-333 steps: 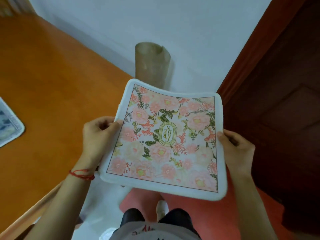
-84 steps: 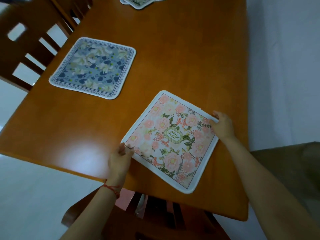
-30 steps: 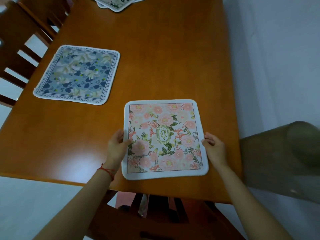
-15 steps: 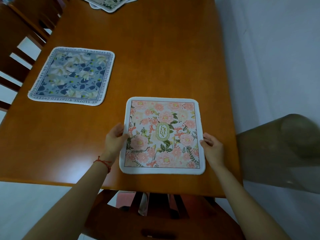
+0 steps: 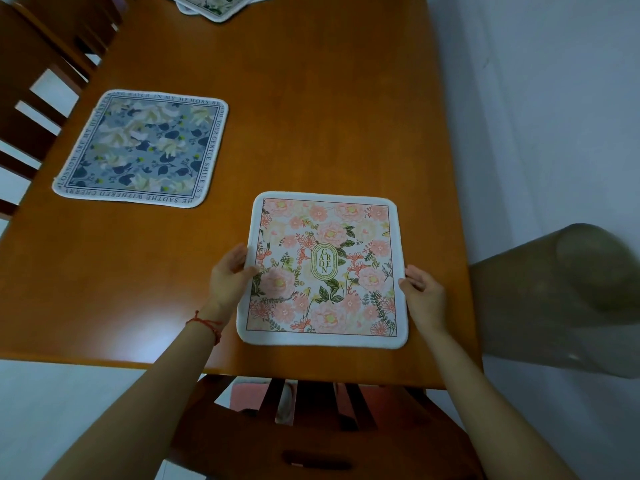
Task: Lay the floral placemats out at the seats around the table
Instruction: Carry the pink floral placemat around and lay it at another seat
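Both hands on the pink placemat (image 5: 323,270): left hand (image 5: 230,275) grips its left edge, thumb on top; right hand (image 5: 422,296) holds its right edge, fingers curled at the border. Mat lies flat and square near the table's (image 5: 311,98) front edge, above a wooden chair (image 5: 311,431). Blue placemat (image 5: 142,148) sits well apart at the left seat. More mats (image 5: 221,5) overlap at the far end. Red string (image 5: 206,323) on left wrist.

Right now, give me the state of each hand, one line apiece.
Left hand: holds the left edge of the pink placemat, thumb on top.
Right hand: fingers curled at the mat's right edge; a real grip cannot be told.
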Available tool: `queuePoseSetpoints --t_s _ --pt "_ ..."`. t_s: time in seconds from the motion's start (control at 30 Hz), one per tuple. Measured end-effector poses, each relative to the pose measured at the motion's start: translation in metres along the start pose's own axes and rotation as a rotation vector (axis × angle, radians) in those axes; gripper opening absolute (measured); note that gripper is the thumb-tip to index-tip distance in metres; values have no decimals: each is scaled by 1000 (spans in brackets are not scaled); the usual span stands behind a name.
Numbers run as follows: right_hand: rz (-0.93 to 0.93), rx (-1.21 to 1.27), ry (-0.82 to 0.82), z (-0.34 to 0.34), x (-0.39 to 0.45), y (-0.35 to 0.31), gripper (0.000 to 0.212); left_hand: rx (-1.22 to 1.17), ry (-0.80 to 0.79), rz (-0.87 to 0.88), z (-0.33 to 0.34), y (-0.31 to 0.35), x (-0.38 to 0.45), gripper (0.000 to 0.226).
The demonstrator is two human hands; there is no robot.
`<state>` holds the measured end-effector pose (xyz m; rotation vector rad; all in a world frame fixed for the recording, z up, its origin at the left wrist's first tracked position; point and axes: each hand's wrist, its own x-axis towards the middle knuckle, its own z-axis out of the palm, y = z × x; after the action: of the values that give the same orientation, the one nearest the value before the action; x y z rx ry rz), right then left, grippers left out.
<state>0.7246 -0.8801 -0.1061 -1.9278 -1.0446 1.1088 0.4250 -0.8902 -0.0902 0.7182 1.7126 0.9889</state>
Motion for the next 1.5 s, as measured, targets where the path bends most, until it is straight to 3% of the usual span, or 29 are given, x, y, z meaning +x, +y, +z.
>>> queuePoseSetpoints --t_s 0.53,0.9,1.5 --pt "-6 -5 -1 2 -9 -4 40 23 -11 8 -1 -6 2 52" --pt "-41 -17 -12 4 -18 -12 37 107 -41 87 -1 -11 -3 38" --pt "-31 -86 -1 9 -26 -9 38 255 -91 90 -7 -10 -4 43"
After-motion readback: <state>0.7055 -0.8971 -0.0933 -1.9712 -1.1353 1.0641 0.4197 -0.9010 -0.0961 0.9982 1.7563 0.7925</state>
